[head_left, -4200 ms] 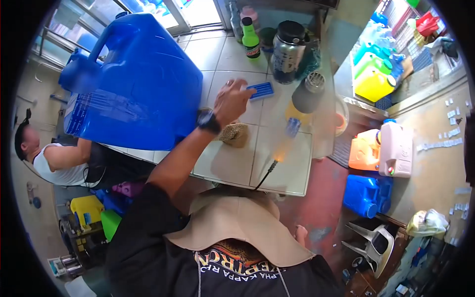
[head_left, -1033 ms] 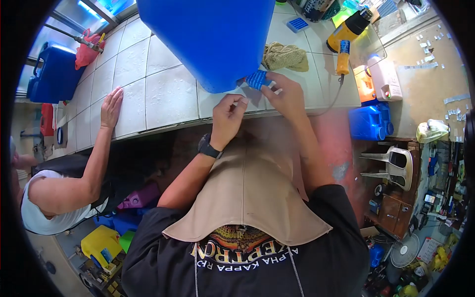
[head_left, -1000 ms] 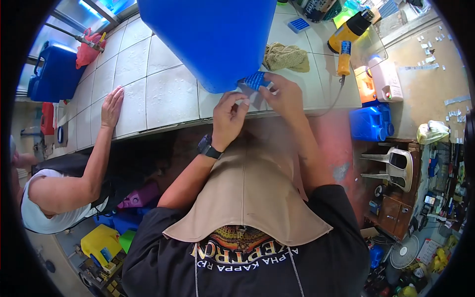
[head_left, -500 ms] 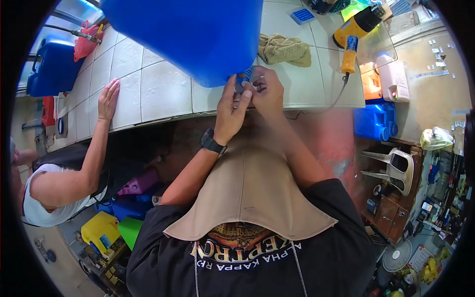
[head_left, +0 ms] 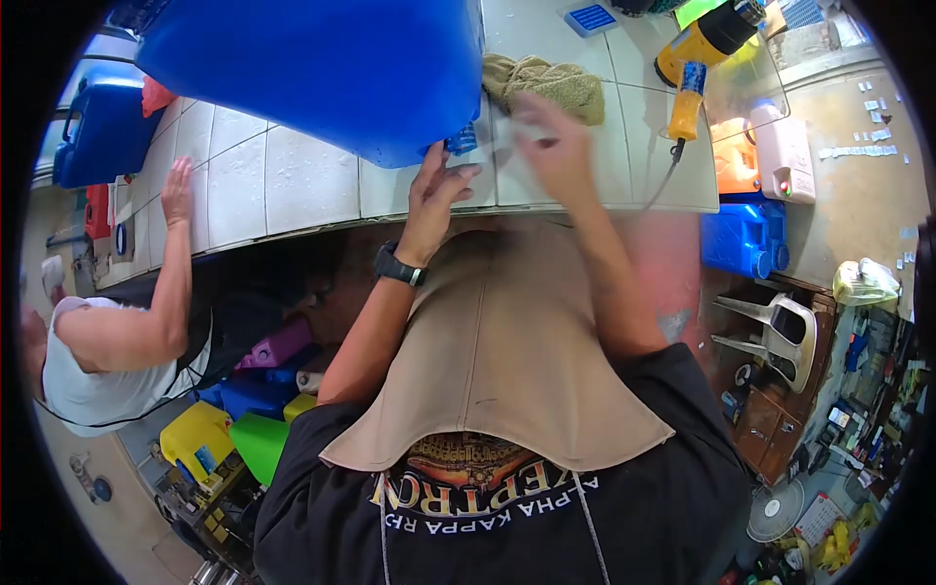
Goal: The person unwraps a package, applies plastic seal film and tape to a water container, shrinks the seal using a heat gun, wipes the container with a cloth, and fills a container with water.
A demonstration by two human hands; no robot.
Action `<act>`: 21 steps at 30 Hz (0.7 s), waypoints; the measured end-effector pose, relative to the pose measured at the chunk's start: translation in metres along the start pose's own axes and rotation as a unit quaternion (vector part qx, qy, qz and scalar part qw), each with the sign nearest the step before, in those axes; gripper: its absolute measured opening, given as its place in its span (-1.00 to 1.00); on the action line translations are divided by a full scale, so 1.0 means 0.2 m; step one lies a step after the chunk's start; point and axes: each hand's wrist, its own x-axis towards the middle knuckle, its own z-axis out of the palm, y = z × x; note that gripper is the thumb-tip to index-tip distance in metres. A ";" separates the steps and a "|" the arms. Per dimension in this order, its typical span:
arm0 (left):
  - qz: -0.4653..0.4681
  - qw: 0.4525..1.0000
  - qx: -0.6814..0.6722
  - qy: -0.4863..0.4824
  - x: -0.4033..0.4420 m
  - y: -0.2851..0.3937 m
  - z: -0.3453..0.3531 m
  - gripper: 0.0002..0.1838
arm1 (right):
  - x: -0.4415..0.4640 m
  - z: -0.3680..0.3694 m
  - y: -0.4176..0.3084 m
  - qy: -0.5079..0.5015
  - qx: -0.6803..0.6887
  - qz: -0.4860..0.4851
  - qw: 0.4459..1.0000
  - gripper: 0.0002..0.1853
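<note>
A large blue plastic container (head_left: 322,78) stands on the white tiled counter (head_left: 312,180). At its lower right corner sits a blue printed wrap (head_left: 461,140), seemingly around the spout or cap. My left hand (head_left: 434,190), with a black watch on the wrist, has its fingertips at that corner beside the wrap, fingers apart. My right hand (head_left: 561,151) is off to the right, in front of a folded olive-green cloth (head_left: 551,88). Motion smears its fingers, so whether they hold anything is unclear.
A yellow heat gun (head_left: 697,44) with a trailing cord lies at the counter's right end, near a small blue box (head_left: 590,19). Another person's hand (head_left: 177,192) rests on the counter at left. Several jugs, including a blue one (head_left: 743,239), stand at right.
My right hand has left the wrapped corner and moved right toward the cloth. My left hand stays at the corner, its fingers looser. The container appears farther left in view.
</note>
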 end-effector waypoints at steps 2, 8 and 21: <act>-0.005 1.000 -0.012 -0.010 0.00 0.00 -0.01 -0.27 | 0.08 -0.27 0.02 0.179 -0.031 -0.035 0.983 -0.71; 0.045 0.993 -0.063 -0.088 0.02 -0.05 -0.03 -0.15 | 0.33 -1.01 0.27 0.264 -0.234 0.150 0.924 -0.39; 0.018 0.984 -0.156 -0.080 0.05 -0.05 0.01 -0.04 | 0.26 -0.83 0.37 0.151 0.194 0.249 0.937 -0.42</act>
